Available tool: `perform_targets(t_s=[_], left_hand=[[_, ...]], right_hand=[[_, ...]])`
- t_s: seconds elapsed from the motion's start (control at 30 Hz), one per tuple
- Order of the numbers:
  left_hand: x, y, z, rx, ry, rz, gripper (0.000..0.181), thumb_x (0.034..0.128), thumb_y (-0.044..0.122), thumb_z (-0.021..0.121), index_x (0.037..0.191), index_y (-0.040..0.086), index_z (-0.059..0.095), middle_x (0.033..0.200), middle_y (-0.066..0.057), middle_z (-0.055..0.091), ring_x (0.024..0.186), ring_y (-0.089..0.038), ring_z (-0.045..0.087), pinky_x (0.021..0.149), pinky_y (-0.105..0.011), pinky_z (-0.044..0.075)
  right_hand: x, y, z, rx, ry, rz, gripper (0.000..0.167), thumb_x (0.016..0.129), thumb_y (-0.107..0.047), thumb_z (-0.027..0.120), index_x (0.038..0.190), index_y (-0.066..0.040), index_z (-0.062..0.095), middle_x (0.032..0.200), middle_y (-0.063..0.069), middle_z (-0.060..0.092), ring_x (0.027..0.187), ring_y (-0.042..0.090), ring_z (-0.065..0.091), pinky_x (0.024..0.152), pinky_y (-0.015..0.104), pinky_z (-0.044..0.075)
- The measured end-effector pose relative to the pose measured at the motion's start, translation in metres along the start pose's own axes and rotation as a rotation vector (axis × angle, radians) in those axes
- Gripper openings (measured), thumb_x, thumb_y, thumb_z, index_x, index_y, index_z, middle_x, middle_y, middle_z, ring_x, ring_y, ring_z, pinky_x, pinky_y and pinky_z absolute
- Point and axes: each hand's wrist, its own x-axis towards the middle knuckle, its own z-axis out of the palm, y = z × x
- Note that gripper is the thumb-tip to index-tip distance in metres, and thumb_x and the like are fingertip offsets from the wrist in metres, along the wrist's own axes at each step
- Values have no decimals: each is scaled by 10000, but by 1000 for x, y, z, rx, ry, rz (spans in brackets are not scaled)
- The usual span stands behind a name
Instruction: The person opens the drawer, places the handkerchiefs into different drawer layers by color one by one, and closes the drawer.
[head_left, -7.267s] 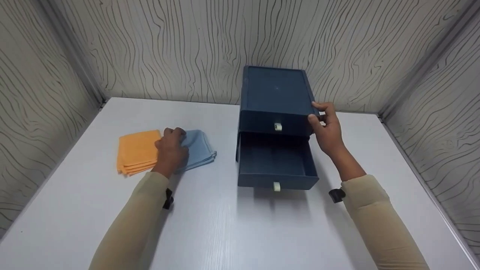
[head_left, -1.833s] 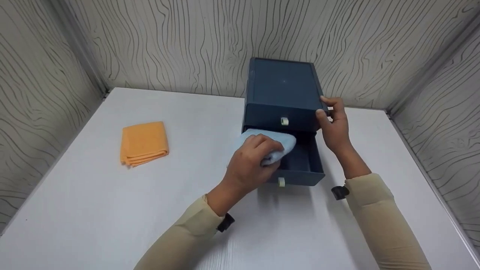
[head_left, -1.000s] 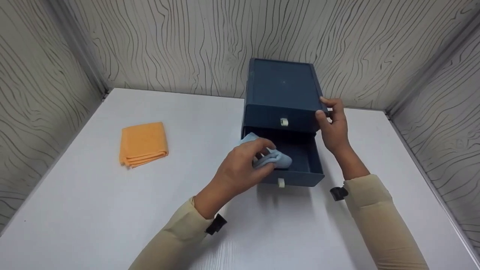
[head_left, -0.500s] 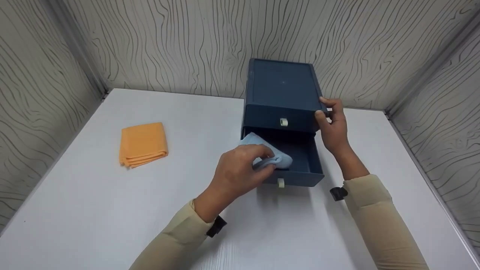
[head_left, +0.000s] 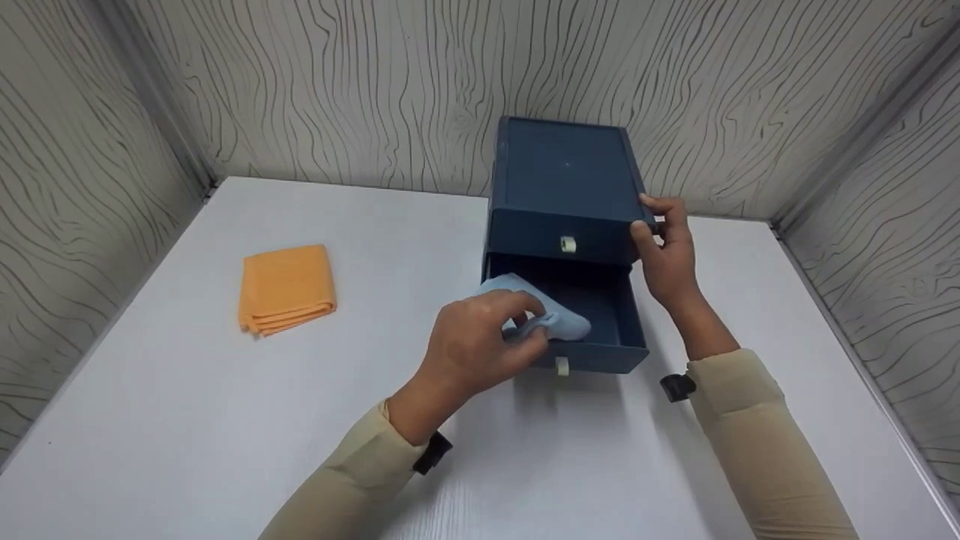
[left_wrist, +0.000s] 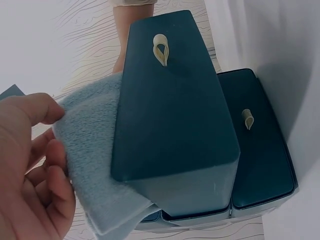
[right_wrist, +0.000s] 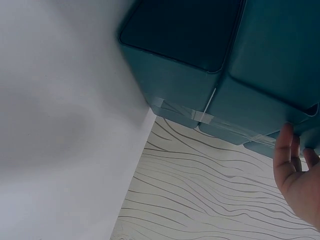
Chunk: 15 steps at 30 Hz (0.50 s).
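In the head view my left hand [head_left: 476, 341] pinches a light blue cloth [head_left: 566, 322] that lies partly inside the pulled-out drawer [head_left: 600, 358] of a dark blue drawer unit [head_left: 566, 169]. The left wrist view has the same cloth [left_wrist: 95, 150] draped over the side of the drawer [left_wrist: 175, 110], its edge at the fingers of my left hand [left_wrist: 35, 160]. My right hand [head_left: 669, 259] rests at the unit's right side, thumb and fingers against the upper edge. From the right wrist, that hand [right_wrist: 297, 177] touches the unit's side [right_wrist: 255, 105].
A folded orange cloth [head_left: 289, 289] lies on the white table [head_left: 225, 420] to the left. Behind the unit stands a wood-patterned wall [head_left: 360, 90]. Above the pulled-out drawer is a closed drawer with a pale pull tab [head_left: 568, 244].
The light blue cloth has gone from the table beside the orange cloth to the drawer, carried by my left hand. Lately it has shifted slightly within the drawer. My right hand stays at the unit.
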Motion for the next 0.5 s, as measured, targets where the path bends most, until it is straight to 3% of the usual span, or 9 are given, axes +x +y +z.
perform_targets(t_s=[0.23, 0.5], left_hand=[[2, 1, 5, 33, 63, -33, 88, 804, 208, 686, 888, 198, 710, 773, 74, 703, 585, -5, 572, 497, -140, 413], [4, 4, 12, 37, 105, -79, 68, 801, 191, 695, 866, 172, 706, 685, 53, 681, 549, -12, 563, 485, -147, 411]], right_hand=[[-2, -17, 2, -11, 4, 9, 456, 988, -249, 500, 1317, 50, 401, 1151, -124, 429, 811, 56, 482, 646, 167, 432], [-5, -39, 6, -11, -6, 23, 492, 982, -270, 502, 1308, 79, 385, 1149, -112, 424, 839, 48, 482, 670, 162, 439]])
